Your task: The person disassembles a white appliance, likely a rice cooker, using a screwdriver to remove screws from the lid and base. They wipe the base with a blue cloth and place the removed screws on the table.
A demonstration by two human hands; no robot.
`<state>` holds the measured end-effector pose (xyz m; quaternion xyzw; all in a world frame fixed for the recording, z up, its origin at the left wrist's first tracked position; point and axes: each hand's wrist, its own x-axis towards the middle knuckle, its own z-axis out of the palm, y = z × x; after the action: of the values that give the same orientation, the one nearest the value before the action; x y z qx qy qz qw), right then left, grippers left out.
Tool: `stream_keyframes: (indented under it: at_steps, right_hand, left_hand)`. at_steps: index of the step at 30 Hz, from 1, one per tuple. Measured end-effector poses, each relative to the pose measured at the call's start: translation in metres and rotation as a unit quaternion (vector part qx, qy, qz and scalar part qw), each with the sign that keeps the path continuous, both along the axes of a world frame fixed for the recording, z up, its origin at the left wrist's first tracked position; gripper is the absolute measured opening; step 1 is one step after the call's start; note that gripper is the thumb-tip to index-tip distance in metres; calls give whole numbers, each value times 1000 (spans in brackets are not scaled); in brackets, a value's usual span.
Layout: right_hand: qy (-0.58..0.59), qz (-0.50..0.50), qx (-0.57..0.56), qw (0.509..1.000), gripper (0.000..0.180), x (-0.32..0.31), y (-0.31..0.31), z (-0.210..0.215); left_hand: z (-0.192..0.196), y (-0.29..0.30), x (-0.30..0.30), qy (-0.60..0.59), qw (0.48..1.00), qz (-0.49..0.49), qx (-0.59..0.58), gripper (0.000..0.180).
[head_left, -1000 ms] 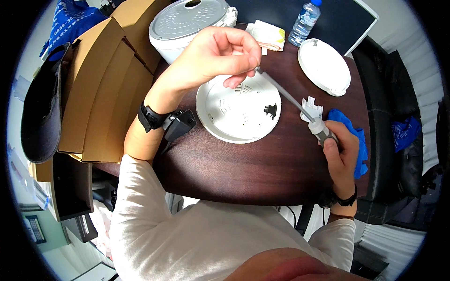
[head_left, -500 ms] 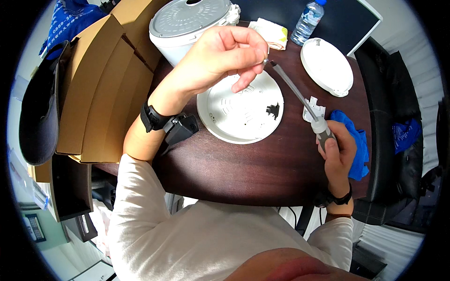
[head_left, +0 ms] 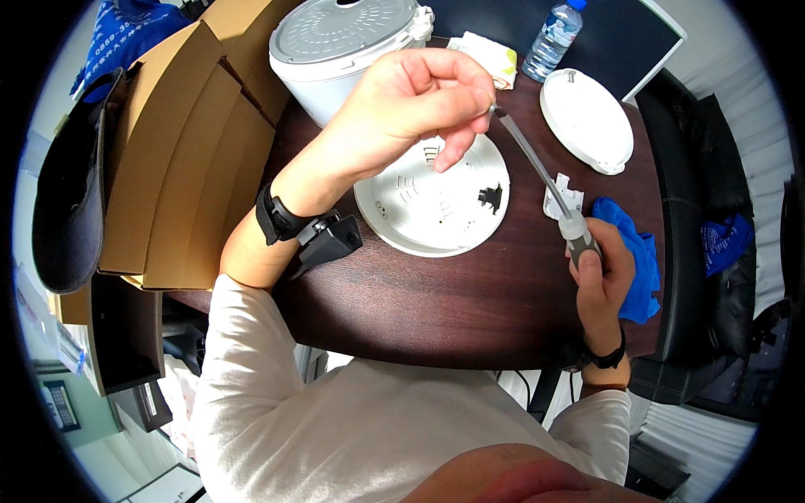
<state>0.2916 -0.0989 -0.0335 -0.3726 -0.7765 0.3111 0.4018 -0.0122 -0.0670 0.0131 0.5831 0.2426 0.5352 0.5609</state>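
Observation:
My right hand (head_left: 602,268) is wrapped round the grey and white handle of a screwdriver (head_left: 537,163), whose long shaft slants up and left. At its dark tip, my left hand (head_left: 428,105) pinches a small screw (head_left: 493,109) between thumb and fingertips. Tip and screw appear to meet. Beneath my left hand lies a round white plastic base (head_left: 428,226) with slots, holes and a black clip (head_left: 490,197) near its right edge. A small white plastic bracket (head_left: 563,197) rests on the table behind the screwdriver shaft.
A white rice cooker body (head_left: 314,80) stands at the back left, beside a cardboard box (head_left: 180,168). At the back are a folded cloth (head_left: 495,57) and a water bottle (head_left: 553,40). An oval white lid (head_left: 587,121) and a blue cloth (head_left: 637,268) lie to the right.
My left hand has shifted slightly right, bringing the screw up to the screwdriver tip. My right hand stays nearly still with the screwdriver.

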Motion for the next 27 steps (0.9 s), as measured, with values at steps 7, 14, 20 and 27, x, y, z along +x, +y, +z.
stream_keyframes:
  at_steps: [7,14,20,27]
  right_hand:
    - [9,3,-8,1000,24,0,1,-7]
    - [47,16,-61,997,25,-3,2,-13]
    - [45,1,-44,998,27,-5,2,-19]
    - [103,32,-125,986,32,-7,4,-22]
  left_hand:
    - [-2,-2,6,8,999,33,-2,11]
    - [-10,1,8,-31,999,17,-2,15]
    - [-16,2,13,-56,998,12,-26,18]
    - [-17,2,14,-39,999,9,-21,21]
